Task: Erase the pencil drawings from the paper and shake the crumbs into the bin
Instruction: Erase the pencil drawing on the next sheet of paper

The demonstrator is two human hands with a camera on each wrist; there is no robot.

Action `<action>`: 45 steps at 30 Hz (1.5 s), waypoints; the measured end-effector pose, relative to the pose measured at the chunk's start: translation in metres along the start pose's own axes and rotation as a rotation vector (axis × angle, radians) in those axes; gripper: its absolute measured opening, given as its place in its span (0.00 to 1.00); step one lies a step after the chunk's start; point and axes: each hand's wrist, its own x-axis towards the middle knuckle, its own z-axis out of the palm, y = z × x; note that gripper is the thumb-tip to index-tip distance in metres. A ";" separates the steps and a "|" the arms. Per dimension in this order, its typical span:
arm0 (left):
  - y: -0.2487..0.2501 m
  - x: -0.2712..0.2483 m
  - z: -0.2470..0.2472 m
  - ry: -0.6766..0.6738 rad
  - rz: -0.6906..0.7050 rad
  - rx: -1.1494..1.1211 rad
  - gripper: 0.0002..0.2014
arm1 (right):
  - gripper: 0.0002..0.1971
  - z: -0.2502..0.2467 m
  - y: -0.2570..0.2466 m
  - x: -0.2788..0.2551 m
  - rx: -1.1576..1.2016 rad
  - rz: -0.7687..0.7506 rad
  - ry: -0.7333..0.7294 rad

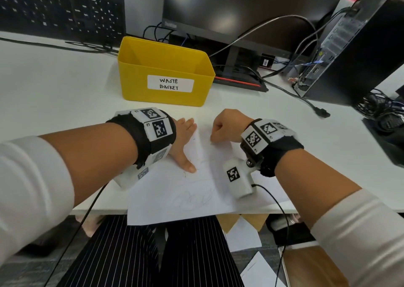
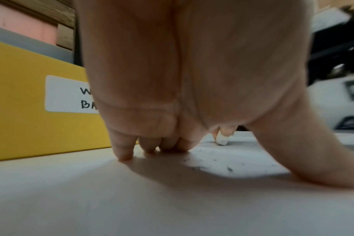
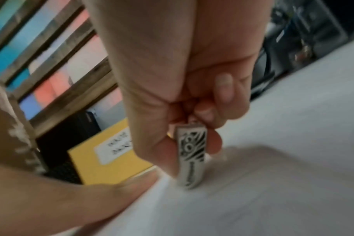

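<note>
A white sheet of paper (image 1: 192,190) with faint pencil scribbles lies on the white desk, its near edge hanging over the front. My left hand (image 1: 184,142) presses flat on the paper's upper left part, fingers and thumb spread (image 2: 192,79). My right hand (image 1: 227,127) pinches a white eraser (image 3: 191,159) in a black-patterned sleeve, its tip down on the paper near the top. From the left wrist view the eraser (image 2: 222,140) tip shows beyond the palm, with dark crumbs (image 2: 222,166) scattered on the sheet. The yellow bin (image 1: 166,72) labelled WASTE BASKET stands just behind both hands.
A monitor (image 1: 240,13) on its stand sits behind the bin, a black keyboard (image 1: 61,11) leans at the back left, and a computer tower (image 1: 354,46) with trailing cables (image 1: 295,94) fills the right. Loose papers (image 1: 244,236) lie on the floor below the desk edge.
</note>
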 end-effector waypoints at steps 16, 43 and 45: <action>0.002 -0.004 -0.001 -0.005 0.002 -0.010 0.58 | 0.09 -0.010 0.016 0.002 0.015 0.082 -0.031; 0.000 -0.001 0.000 -0.001 0.008 -0.021 0.59 | 0.14 -0.019 0.012 0.011 -0.060 0.075 -0.010; 0.000 -0.001 -0.001 -0.002 0.010 -0.015 0.59 | 0.09 -0.018 0.002 0.010 -0.053 -0.005 -0.049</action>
